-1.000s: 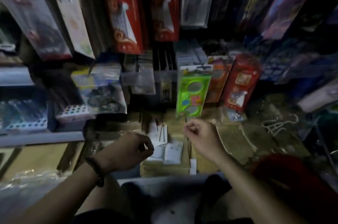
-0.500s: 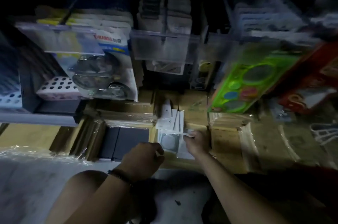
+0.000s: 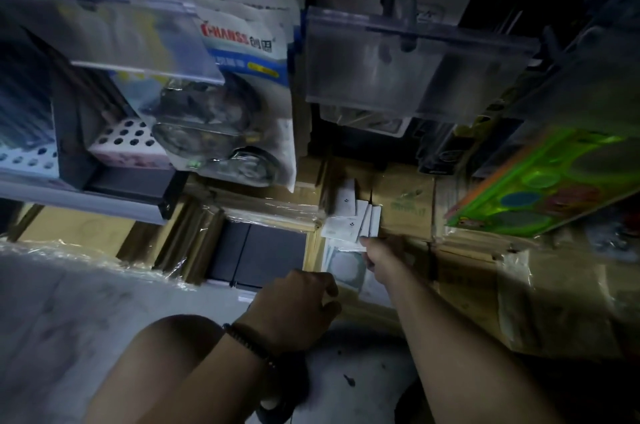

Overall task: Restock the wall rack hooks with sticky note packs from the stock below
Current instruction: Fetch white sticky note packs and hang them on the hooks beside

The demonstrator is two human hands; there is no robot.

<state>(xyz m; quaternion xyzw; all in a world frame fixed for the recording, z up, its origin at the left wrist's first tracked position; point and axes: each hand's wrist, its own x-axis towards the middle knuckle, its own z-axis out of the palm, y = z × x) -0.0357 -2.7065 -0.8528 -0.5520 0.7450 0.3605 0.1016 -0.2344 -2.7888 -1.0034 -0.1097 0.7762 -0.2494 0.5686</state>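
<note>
Reaches down with the right hand to the left edge of the brown carton. Pinches there the lower edge of the fanned white sticky note packs, fingers curled, thumb out of sight. Packs on end against the carton's left face, wedged between it and a shrink-wrapped cardboard bundle. A few flat packs just below the carton's left corner, partly under the right wrist.

Holds the left hand low, below and left of the carton, knuckles up, fingers curled under; cannot tell whether anything is in it. Wears a beaded bracelet on that wrist.

Crowded overhead. Directly above the carton, a clear tag holder on a hook, more goods hung behind it, overhanging the stock. Up and left of the carton, a blister card lettered in red and blue, hanging low over the wrapped bundle. Further left of the carton, a second tag holder and a white holed box on a grey shelf. Right of the carton, a bright green stencil pack, tilted, above more wrapped cardboard. Left of the carton and lower, a dark flat box sunk among the bundles. Dim and blurred throughout; print on the carton unreadable.
</note>
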